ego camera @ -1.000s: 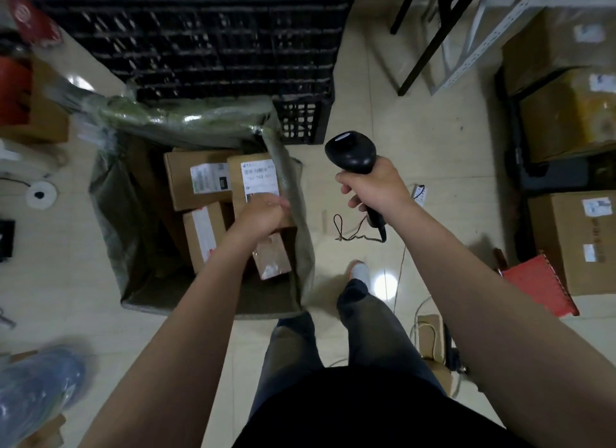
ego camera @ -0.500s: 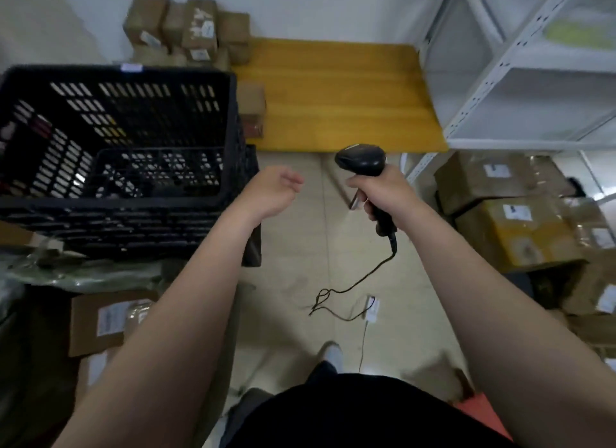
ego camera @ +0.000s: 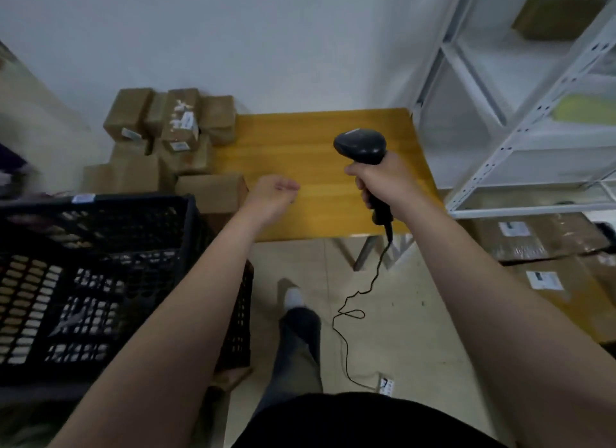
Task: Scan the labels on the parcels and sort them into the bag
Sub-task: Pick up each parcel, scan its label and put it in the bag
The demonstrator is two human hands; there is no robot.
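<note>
Now your right grip clasps the scanner above the table; your left grip hangs loosely curled, holding nothing, near the parcels stacked at the table's left end.

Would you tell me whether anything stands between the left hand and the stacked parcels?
Nothing visible does. The left hand hovers over the yellow table, with the nearest of the parcels to its left; the black crate stands nearer the person, off that line.
</note>
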